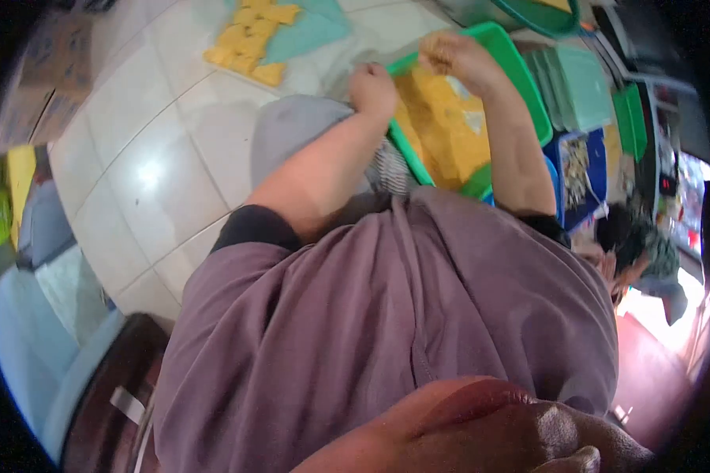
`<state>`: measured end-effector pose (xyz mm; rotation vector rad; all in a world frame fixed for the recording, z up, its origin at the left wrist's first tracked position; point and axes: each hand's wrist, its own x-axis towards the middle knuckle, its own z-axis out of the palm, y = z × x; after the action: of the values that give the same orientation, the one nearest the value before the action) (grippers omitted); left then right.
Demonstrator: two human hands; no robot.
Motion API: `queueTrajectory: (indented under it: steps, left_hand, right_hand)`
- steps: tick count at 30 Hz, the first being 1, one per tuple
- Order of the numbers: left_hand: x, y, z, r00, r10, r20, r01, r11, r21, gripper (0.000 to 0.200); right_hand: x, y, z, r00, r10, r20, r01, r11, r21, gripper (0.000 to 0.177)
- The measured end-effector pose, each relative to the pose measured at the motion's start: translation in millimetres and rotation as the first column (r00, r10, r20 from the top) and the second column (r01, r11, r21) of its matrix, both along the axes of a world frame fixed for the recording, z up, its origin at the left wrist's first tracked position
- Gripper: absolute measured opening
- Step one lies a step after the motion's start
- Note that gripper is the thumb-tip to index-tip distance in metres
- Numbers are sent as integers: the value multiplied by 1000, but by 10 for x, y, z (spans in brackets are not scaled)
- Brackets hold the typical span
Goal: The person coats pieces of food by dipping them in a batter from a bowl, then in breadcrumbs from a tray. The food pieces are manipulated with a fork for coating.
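A green tub [540, 110] on the floor holds a layer of orange-yellow powder [442, 118] with a few pale patches. Over its left rim my left hand [372, 88] is closed, next to something clear like thin plastic; what its fingers hold is too small to tell. My right hand [456, 59] is above the far part of the tub, its fingers curled together and coated yellow, and what they pinch cannot be made out. Yellow pieces [248, 39] lie in rows on a teal sheet [315, 31] to the left.
Stacked translucent containers [572, 87] and a blue crate [588, 173] with small pale pieces stand right of the tub. Another green-rimmed basin [564, 33] is at the top. Cardboard boxes [55, 79] are far left. Part of a person [623, 268] shows at right.
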<state>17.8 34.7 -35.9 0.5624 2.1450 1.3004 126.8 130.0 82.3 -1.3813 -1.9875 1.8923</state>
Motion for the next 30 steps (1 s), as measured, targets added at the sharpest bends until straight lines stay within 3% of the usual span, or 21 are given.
queueTrajectory:
  steps: [1,2,3,5,8,14,17,19,21,24,27,30]
  left_hand:
    - [-2,22,-117,1000,-15,24,15,1000,7,34]
    - [-14,-2,-80,999,-39,6,38,999,15,34]
    - [-30,-13,-18,998,-54,-17,55,998,22,35]
    - [-39,-26,32,996,-66,-65,68,997,25,36]
    - [-40,-28,-13,997,-49,-65,51,998,37,35]
    - [-54,-41,51,996,-69,-55,70,997,13,35]
    - [-63,-34,-6,996,-66,-66,68,997,38,35]
    - [-64,-30,-1,995,-67,-71,71,996,54,35]
    - [-53,-44,68,995,-68,-73,72,996,59,36]
    - [-65,-34,39,994,-80,-81,81,997,13,35]
    - [-50,-46,114,996,-76,-55,75,997,-21,36]
    - [-53,-34,80,994,-73,-77,71,997,-29,35]
  right_hand:
    - [308,-182,-75,995,14,99,-23,996,90,26]
    - [710,-363,-415,958,189,214,-261,884,388,25]
    - [1026,-532,-679,871,314,378,-489,634,599,25]
    - [1041,-1196,-419,715,194,672,-575,709,408,23]
    - [1082,-1504,-658,735,279,618,-546,785,294,21]
    - [943,-1379,-1052,857,99,505,-393,761,517,21]
    - [990,-903,-1454,865,-67,497,-335,659,673,23]
    - [1081,-467,-1445,853,-64,518,-418,510,752,20]
    - [998,-142,-937,764,-82,640,-431,672,602,25]
    - [1076,242,-934,852,-236,467,-185,700,690,33]
    - [1022,408,-1199,813,-126,568,-317,723,614,42]
    - [816,298,-1416,822,-223,524,-260,671,695,46]
